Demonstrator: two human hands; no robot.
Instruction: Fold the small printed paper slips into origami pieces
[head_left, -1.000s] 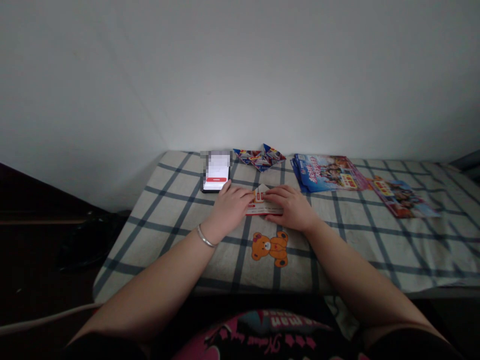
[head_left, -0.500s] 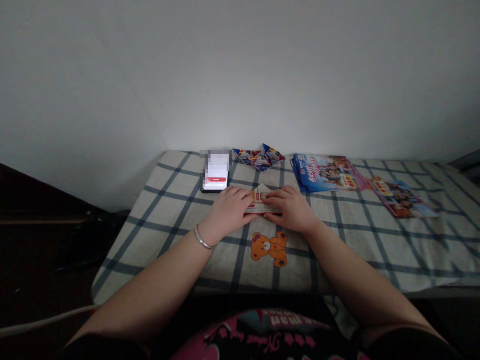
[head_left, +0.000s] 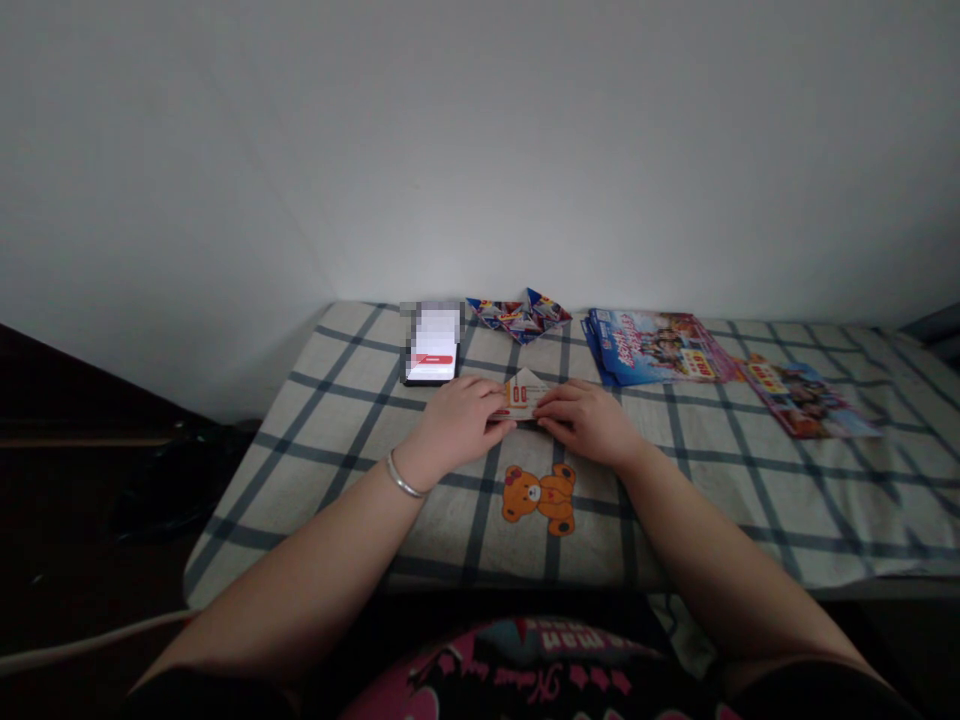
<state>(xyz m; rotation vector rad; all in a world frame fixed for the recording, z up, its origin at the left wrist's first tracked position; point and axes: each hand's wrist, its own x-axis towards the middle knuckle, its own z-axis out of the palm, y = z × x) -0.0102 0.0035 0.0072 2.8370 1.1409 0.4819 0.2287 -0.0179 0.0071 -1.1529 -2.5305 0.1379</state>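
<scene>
A folded paper [head_left: 528, 392], pale with orange and red print and a pointed top, lies on the checked cloth between my hands. My left hand [head_left: 463, 415] pinches its left end, fingers on top and thumb along the near edge. At the other end, my right hand [head_left: 589, 422] grips the lower right corner between thumb and fingers. Just beyond stands a finished-looking folded paper piece [head_left: 520, 316] of blue and red triangles. To the left of that, a phone [head_left: 433, 345] lies with its screen lit.
A stack of blue printed flyers [head_left: 652, 345] lies at the back right, with another flyer [head_left: 810, 398] beside it. The checked tablecloth [head_left: 337, 420] carries a printed bear [head_left: 538, 498] near me. A white wall [head_left: 480, 150] rises behind the table.
My right hand has shifted slightly right along the folded paper, uncovering more of its right side. The paper's near edge now looks bent up a little. My left hand has barely moved.
</scene>
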